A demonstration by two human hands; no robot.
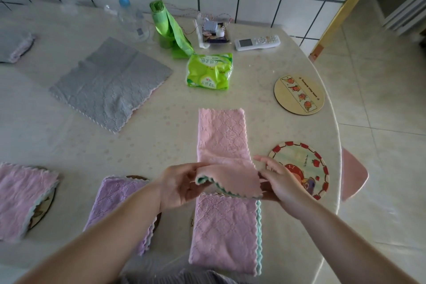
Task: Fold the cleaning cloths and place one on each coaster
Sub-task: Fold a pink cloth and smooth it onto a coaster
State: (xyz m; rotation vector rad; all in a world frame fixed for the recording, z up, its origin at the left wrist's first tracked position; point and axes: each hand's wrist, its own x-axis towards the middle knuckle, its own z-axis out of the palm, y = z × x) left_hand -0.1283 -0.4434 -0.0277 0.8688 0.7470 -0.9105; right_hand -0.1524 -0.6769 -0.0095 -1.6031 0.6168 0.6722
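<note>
A long pink cloth point(222, 136), folded into a strip, lies in the middle of the table. My left hand point(182, 185) and my right hand point(280, 182) each pinch a corner of its near end and lift it, showing the teal edge underneath. Below my hands a folded pink cloth point(226, 233) lies flat. A folded purple cloth point(115, 205) covers a coaster, and another folded pink cloth point(23, 198) covers a coaster at the left edge. Two bare round coasters lie to the right: a red-rimmed coaster point(306, 161) and a yellow coaster point(299, 94).
A grey cloth point(110, 83) lies spread flat at the back left, and a folded grey cloth point(13, 46) sits at the far left. A green tissue pack point(209, 70), green bag roll point(168, 27), spray bottle point(131, 16) and remote point(257, 42) stand behind. The table's rounded edge point(336, 145) runs along the right.
</note>
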